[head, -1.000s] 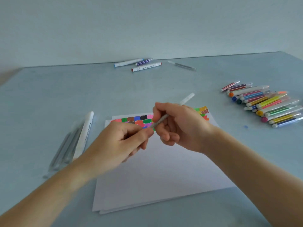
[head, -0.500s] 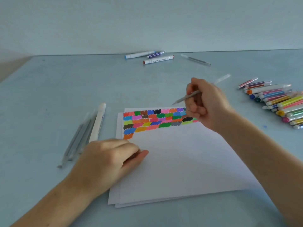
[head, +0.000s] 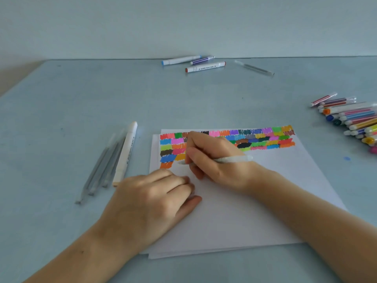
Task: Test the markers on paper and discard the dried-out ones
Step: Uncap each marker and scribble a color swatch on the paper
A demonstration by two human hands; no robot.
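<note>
Our right hand [head: 214,160] pinched a pen [head: 232,159], tip at the paper [head: 255,201], while our left hand [head: 155,199], fingers curled, rested there.

Pale grey-blue tabletop [head: 85,103] seen across most of frame, matte, faintly mottled, few small dark specks at left and centre. Small blue smudge [head: 346,158] noted on tabletop at right. Plain pale wall [head: 183,23] seen across upper third, unmarked, met by tabletop's far edge along straight line. Darker brownish patch [head: 12,78] visible at far left edge. Light soft, even; only faint shadows cast.
</note>
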